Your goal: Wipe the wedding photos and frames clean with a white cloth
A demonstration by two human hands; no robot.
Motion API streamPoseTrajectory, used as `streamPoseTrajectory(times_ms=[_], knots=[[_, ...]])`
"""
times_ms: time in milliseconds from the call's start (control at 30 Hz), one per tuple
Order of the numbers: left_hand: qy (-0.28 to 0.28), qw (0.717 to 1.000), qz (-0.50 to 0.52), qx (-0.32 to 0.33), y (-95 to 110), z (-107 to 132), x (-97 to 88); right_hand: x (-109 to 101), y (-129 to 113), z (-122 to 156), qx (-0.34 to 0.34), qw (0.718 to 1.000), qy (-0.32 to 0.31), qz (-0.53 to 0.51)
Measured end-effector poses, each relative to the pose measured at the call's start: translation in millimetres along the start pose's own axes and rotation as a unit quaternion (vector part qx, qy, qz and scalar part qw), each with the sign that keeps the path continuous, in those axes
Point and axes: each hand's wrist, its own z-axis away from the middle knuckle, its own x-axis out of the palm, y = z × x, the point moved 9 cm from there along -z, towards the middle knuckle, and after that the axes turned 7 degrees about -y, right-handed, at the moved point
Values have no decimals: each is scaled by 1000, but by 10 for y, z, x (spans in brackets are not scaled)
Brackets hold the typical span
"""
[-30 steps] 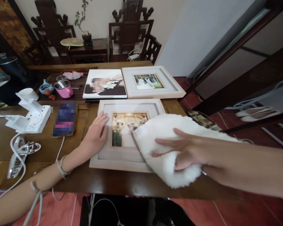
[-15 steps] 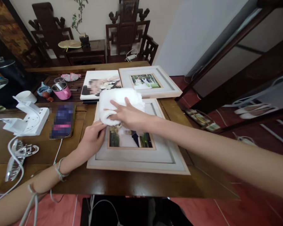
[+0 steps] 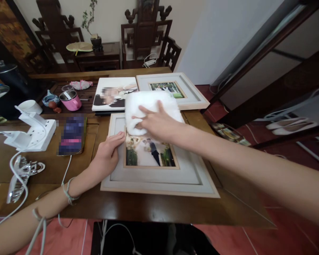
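Observation:
A white fluffy towel (image 3: 155,101), folded, lies over the far part of a pale picture frame (image 3: 156,180) on the table. My right hand (image 3: 156,120) presses on the towel with fingers spread and the thumb in its fold. The frame's left border is under my left hand (image 3: 107,154), its fingers close together and the hand closed against the edge. A wedding photo (image 3: 151,152) shows in the frame's middle; its top is hidden by the towel and my right hand.
Beyond lie a second framed photo (image 3: 191,99) and a white photo panel (image 3: 101,85). On the left are a power strip (image 3: 46,132), a phone (image 3: 71,136) on a cable, a clear hair claw (image 3: 22,177) and a pink mug (image 3: 70,101). A dark wooden table (image 3: 149,210) carries these.
My right hand has slid the towel right and slightly away across the frame, uncovering more of the photo. The left hand stays at the frame's left border.

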Motion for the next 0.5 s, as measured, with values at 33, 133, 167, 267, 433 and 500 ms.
streamPoseTrajectory(times_ms=[33,133,167,267,433,500], knots=[[-3,1000,7,1,-8,5,7,35,113,89,26,999,-22,-17],[-4,1000,15,-4,-30,9,13,101,441,380,101,991,-66,-63],[-4,1000,15,-6,-33,7,13,112,537,472,123,987,-68,-75],[0,1000,5,-6,-31,-2,5,164,732,698,164,981,-51,-90],[-2,1000,-7,1,-11,-18,3,363,591,992,115,990,-35,-77],[-1,1000,-8,0,-8,-20,-3,443,412,1158,87,992,-49,-76]])
